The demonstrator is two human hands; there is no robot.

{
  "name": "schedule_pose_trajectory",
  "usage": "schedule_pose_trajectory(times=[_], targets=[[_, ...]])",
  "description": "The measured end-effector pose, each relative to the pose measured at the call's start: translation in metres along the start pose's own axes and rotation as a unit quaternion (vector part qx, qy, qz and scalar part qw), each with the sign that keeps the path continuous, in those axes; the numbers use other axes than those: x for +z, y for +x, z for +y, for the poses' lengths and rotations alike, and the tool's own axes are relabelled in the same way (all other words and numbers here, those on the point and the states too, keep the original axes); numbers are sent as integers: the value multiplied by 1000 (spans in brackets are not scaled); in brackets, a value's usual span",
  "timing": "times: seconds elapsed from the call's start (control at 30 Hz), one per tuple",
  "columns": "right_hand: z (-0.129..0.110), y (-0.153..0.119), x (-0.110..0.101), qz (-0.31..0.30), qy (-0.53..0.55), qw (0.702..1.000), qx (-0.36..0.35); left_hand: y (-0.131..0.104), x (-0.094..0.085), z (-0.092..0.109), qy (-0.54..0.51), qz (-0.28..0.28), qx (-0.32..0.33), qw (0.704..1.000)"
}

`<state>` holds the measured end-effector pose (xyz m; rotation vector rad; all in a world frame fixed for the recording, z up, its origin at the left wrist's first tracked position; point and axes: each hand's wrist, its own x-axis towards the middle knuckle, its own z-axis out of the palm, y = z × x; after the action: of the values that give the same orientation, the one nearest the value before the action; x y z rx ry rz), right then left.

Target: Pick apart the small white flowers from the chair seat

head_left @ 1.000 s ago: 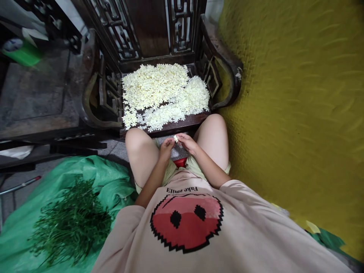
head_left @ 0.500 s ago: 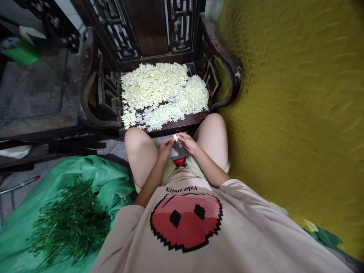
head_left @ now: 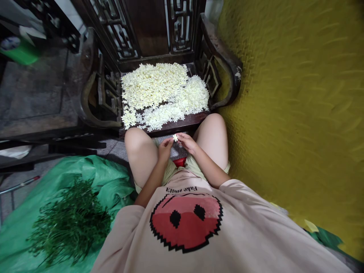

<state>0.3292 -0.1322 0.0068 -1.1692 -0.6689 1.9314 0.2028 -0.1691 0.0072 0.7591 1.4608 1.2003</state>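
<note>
I sit with my knees against a dark carved wooden chair (head_left: 224,60). Between my knees, my left hand (head_left: 165,149) and my right hand (head_left: 187,143) meet fingertip to fingertip, both pinching one small white flower (head_left: 175,138). A thick heap of the same pale white flowers (head_left: 162,91) covers the chair seat just beyond my hands. A red object (head_left: 180,162) shows low between my thighs, mostly hidden.
A pile of green stems (head_left: 68,223) lies on a green plastic sheet (head_left: 108,178) at my left. A yellow textured mat (head_left: 298,106) rises on my right. Dark furniture and a green item (head_left: 21,53) stand at the far left.
</note>
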Motion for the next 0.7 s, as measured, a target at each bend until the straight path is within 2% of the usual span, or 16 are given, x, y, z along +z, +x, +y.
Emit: schedule_pose_trajectory(times=[0.2, 0.37, 0.5, 0.7], targets=[[3, 1, 0, 28, -49, 997, -46, -2, -1, 0, 109, 40, 88, 989], [3, -2, 5, 46, -108, 989, -90, -1, -2, 1, 151, 47, 101, 982], [6, -4, 9, 74, -172, 971, -148, -2, -1, 2, 186, 49, 110, 975], [7, -3, 9, 11, -190, 974, -120, -3, -2, 5, 178, 27, 105, 978]])
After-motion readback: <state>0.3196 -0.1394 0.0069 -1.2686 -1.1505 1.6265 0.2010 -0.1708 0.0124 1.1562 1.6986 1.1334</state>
